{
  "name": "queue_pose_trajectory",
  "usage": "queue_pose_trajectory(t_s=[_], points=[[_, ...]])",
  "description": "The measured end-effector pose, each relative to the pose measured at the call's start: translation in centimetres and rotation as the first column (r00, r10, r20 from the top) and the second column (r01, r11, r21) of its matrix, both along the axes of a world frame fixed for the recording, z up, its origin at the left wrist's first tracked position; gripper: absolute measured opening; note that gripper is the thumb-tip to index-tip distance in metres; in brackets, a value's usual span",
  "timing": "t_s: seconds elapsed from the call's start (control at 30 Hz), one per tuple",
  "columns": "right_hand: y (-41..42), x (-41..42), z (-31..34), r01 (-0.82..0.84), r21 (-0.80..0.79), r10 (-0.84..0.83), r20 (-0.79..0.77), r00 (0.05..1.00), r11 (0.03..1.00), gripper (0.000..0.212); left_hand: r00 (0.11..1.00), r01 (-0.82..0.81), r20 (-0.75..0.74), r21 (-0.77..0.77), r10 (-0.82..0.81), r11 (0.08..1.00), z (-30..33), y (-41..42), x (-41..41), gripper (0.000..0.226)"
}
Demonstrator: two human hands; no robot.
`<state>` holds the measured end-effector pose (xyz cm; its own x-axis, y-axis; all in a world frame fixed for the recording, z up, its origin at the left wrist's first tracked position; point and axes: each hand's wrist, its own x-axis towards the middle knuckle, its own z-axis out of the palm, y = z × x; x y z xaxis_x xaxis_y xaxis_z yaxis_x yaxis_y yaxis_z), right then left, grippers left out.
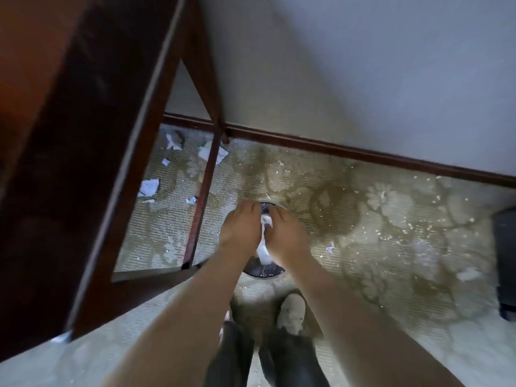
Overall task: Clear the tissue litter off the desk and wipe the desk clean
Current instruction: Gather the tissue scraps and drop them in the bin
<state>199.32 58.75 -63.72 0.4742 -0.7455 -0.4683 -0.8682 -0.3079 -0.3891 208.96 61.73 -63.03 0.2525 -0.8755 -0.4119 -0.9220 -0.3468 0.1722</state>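
Both of my hands are pressed together over a small round dark bin (264,270) that stands on the carpet. My left hand (240,229) and my right hand (287,236) squeeze a wad of white tissue (264,248) between them, and it hangs down into the bin's mouth. The dark wooden desk (69,163) fills the left of the view, seen from its side edge; its top surface is blurred and out of sight. Several torn tissue scraps (150,187) lie on the carpet under the desk.
The desk's thin legs (202,196) stand just left of my hands. A wall with a dark skirting board (363,153) runs behind. White crumbs dot the floral carpet (391,219). A dark object (506,261) sits at the right edge. My shoe (291,312) is below the bin.
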Motion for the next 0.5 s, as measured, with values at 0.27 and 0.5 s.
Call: queue_pose_trajectory(t_s=[0.27,0.5], points=[[-1.7,2.3,16.1,-0.051,-0.173,0.078,0.150,0.986,0.984,0.047,0.999,-0.026,0.025,-0.161,0.031,0.987,15.5,0.1,2.3,0.044],[-0.7,5.2,26.9,-0.263,-0.278,0.321,0.185,0.929,0.924,0.052,0.968,-0.205,0.086,-0.287,0.238,0.936,26.2,3.4,6.1,0.040]])
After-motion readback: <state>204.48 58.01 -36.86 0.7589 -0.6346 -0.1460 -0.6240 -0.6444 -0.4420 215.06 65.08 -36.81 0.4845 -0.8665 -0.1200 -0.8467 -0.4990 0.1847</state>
